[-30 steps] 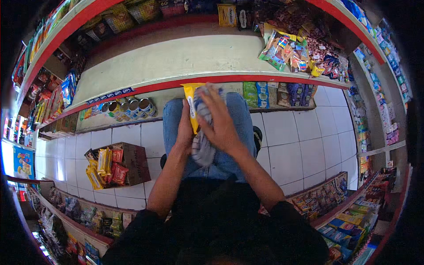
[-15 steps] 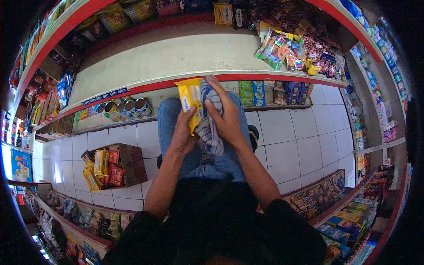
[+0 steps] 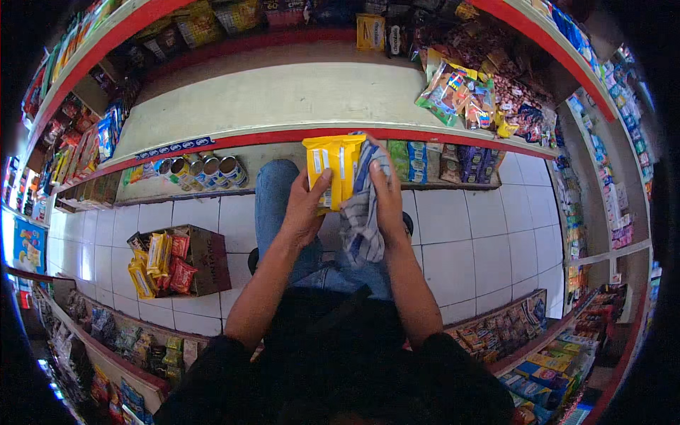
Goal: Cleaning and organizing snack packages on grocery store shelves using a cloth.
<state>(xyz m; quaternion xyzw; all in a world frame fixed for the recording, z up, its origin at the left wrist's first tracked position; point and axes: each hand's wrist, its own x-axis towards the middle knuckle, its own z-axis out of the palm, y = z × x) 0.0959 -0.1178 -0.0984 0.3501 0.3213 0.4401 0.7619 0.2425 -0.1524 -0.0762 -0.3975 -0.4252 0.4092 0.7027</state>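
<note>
The left hand (image 3: pixel 306 210) grips a flat yellow plastic snack packet (image 3: pixel 333 168) from its lower left edge, thumb laid across the front, fingers closed behind it. The right hand (image 3: pixel 386 198) presses a blue-and-white checked cloth (image 3: pixel 361 225) against the packet's right side — fingers together, flat over the fabric. Both sit above the person's knees, in front of a bare beige shelf with a red edge (image 3: pixel 283 136). On the white tiled floor (image 3: pixel 460 227) to the left stands an open brown cardboard box (image 3: pixel 205 258) of yellow and red packets

Small grocery shop: snack-stocked shelves (image 3: pixel 467 92), tiled aisle.
</note>
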